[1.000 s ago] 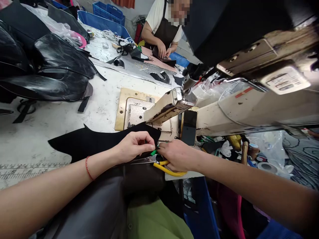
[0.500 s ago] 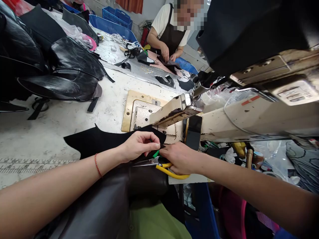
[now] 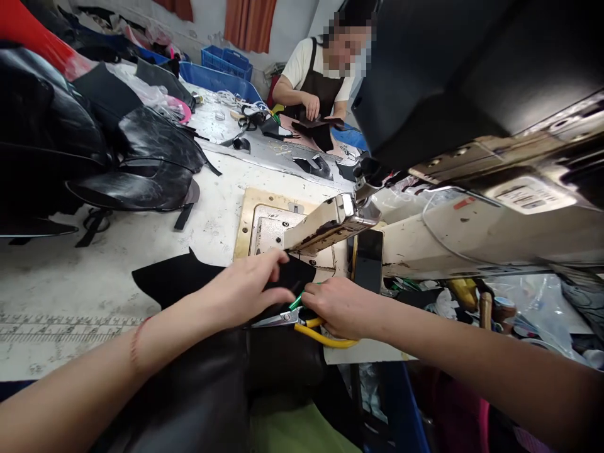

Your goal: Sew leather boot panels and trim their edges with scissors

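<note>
My left hand (image 3: 248, 286) hovers over a black fabric piece (image 3: 182, 277), its thumb and fingers apart, with nothing visible between them. Curled at the table's front edge is my right hand (image 3: 337, 305). A green stick-like thing (image 3: 297, 302) shows by its fingertips; whether they grip it or something smaller is hidden. Scissors with yellow handles (image 3: 325, 340) lie against the underside of that hand, blades pointing left. The sewing machine's arm (image 3: 325, 223) rises just beyond the fabric's right end, above a metal plate (image 3: 248, 217).
A dark phone (image 3: 368, 261) lies right of the machine arm. Glossy black pieces (image 3: 141, 170) are heaped at the left. The machine head (image 3: 472, 94) overhangs the upper right. Across the table a person (image 3: 311, 82) handles dark pieces. A printed ruler (image 3: 70, 330) runs along the front edge.
My left hand has opened out of a pinch and shifted left, away from my right hand. More of the green thing shows. The camera view has tilted up slightly.
</note>
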`<state>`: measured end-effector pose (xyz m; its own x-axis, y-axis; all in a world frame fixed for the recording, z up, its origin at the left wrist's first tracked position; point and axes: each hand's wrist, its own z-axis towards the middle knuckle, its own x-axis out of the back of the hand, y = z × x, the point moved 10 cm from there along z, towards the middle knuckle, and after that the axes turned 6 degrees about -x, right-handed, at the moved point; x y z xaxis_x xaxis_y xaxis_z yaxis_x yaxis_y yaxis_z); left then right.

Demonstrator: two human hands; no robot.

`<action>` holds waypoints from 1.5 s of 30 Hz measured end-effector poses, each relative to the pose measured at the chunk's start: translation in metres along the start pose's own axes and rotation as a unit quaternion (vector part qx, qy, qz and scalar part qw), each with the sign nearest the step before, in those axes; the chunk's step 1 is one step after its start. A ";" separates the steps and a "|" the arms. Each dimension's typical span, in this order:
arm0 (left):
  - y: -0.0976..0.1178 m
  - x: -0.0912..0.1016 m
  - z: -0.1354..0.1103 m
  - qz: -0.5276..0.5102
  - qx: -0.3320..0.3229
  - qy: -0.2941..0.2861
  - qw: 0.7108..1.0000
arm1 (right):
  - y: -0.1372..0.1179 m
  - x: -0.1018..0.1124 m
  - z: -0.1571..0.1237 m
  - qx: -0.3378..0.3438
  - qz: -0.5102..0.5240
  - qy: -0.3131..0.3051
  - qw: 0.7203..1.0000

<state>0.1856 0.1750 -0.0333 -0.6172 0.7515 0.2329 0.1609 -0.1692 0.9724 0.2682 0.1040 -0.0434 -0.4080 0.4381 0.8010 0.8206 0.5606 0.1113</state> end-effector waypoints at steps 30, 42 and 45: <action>-0.015 0.008 -0.059 0.103 -0.103 -0.133 0.980 | 0.000 0.007 -0.002 0.009 0.017 0.027 0.999; -0.013 0.009 -0.060 0.075 -0.118 -0.113 0.984 | -0.022 0.023 0.007 -0.007 -0.013 0.017 1.000; -0.014 0.010 -0.059 0.065 -0.117 -0.107 0.985 | -0.025 0.022 0.008 -0.017 -0.006 0.009 1.000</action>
<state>0.1322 0.1470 -0.0435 -0.4220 0.8274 0.3704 0.0309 -0.3953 0.9180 0.2359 0.1051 -0.0329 -0.4109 0.4194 0.8094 0.8289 0.5415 0.1403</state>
